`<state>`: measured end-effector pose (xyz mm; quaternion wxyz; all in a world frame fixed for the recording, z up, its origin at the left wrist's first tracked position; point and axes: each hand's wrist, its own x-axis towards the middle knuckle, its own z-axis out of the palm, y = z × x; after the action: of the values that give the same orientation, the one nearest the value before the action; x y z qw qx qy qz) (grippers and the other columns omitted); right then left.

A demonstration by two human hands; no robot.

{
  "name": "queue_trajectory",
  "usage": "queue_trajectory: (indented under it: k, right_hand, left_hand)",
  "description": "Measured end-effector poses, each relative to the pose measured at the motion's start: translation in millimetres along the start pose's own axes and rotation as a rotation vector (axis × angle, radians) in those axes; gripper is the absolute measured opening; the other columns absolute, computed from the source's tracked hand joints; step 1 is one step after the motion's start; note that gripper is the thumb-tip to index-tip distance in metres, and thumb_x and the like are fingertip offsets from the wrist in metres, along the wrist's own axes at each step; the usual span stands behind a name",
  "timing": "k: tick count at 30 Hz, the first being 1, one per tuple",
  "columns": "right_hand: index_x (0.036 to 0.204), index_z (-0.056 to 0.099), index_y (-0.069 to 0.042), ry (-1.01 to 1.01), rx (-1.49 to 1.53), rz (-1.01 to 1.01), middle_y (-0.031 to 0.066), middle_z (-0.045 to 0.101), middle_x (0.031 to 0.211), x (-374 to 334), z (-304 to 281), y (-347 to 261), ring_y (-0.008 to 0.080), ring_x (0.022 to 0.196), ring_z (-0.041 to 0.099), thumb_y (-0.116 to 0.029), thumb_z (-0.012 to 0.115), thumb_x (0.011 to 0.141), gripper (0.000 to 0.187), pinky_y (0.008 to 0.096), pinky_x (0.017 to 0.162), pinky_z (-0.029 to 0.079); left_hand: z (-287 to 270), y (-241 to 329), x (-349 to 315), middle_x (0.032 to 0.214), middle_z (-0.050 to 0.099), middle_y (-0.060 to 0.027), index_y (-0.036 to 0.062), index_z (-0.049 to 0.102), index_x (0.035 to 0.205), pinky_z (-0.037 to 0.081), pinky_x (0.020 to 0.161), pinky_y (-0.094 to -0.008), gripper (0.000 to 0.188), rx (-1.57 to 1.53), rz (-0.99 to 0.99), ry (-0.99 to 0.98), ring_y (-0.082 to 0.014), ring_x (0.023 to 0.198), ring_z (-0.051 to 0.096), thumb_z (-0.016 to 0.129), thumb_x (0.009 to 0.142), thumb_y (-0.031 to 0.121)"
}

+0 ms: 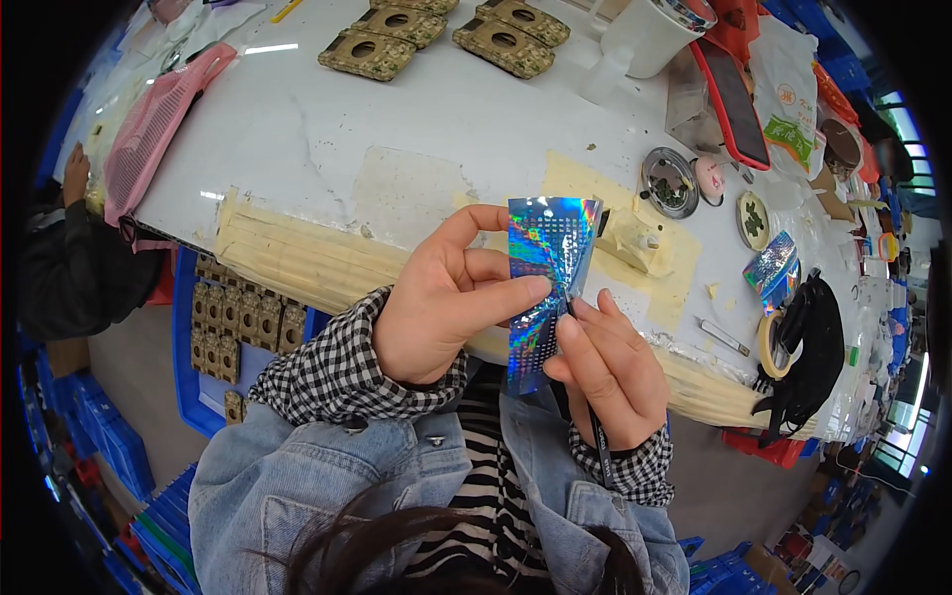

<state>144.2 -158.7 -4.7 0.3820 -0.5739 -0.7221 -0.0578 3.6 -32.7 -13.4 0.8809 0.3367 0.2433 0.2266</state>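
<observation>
My left hand (436, 297) grips a shiny blue holographic sticker sheet (531, 342) by its left edge, thumb on the front and fingers behind. Rows of small marks cover the sheet, which stands bent above the table's near edge. My right hand (615, 382) is closed around slim black tweezers (599, 436). Their dark tip meets the sheet's right side, close to my left thumb. Whether a sticker is caught at the tip is too small to tell. Several camouflage-patterned model tank hulls (506, 45), each with a round hole, lie at the far side of the table.
A tape-covered block (635, 243) sits just beyond my right hand. Further right are a metal dish (669, 183), a red-cased phone (732, 104), a tape roll (778, 347) and a black cloth bag (808, 347). A blue tray (203, 412) holds more hulls at lower left. Another person's sleeve (79, 258) shows far left.
</observation>
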Motion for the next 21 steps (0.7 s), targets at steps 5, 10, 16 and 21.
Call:
queue_trajectory:
  k: [5, 10, 16, 21]
  right_hand:
    - [0.105, 0.066, 0.003, 0.042, 0.067, 0.050, 0.0126, 0.064, 0.094, -3.2, 1.0, -0.2, 0.0281, 0.094, 0.065, -0.011, 0.076, 0.073, 0.037, 0.0438, 0.087, 0.054]
    - [0.108, 0.065, 0.002, 0.052, 0.180, 0.157, 0.0124, 0.065, 0.096, -6.2, -7.1, -1.4, 0.0294, 0.097, 0.065, -0.009, 0.074, 0.075, 0.036, 0.0456, 0.091, 0.051]
    - [0.107, 0.066, -0.003, -0.038, 0.043, 0.244, 0.0121, 0.065, 0.094, -33.0, -17.5, 10.7, 0.0287, 0.095, 0.065, -0.009, 0.074, 0.075, 0.034, 0.0485, 0.091, 0.050]
    - [0.103, 0.067, -0.004, -0.114, -0.181, 0.182, 0.0116, 0.065, 0.095, -47.2, -3.1, 19.0, 0.0265, 0.093, 0.066, -0.011, 0.076, 0.070, 0.035, 0.0465, 0.089, 0.051]
  left_hand:
    - [1.4, 1.1, -0.9, 0.095, 0.068, -0.0130, -0.0015, 0.038, 0.123, 0.053, 0.077, -0.0257, 0.045, 0.001, -0.006, 0.012, -0.0147, 0.086, 0.066, 0.062, 0.085, -0.004]
    - [-1.2, 2.5, -1.2, 0.096, 0.068, -0.0128, -0.0017, 0.037, 0.124, 0.053, 0.078, -0.0268, 0.047, 0.028, -0.012, 0.025, -0.0149, 0.088, 0.065, 0.062, 0.085, -0.004]
    - [-20.4, 18.5, 0.6, 0.099, 0.068, -0.0133, -0.0017, 0.037, 0.126, 0.052, 0.081, -0.0283, 0.047, 0.035, 0.123, 0.140, -0.0163, 0.090, 0.066, 0.061, 0.086, -0.001]
    - [-23.5, 22.3, 2.5, 0.102, 0.067, -0.0140, -0.0019, 0.037, 0.125, 0.052, 0.081, -0.0289, 0.045, 0.021, 0.206, 0.158, -0.0169, 0.092, 0.065, 0.060, 0.087, 0.000]
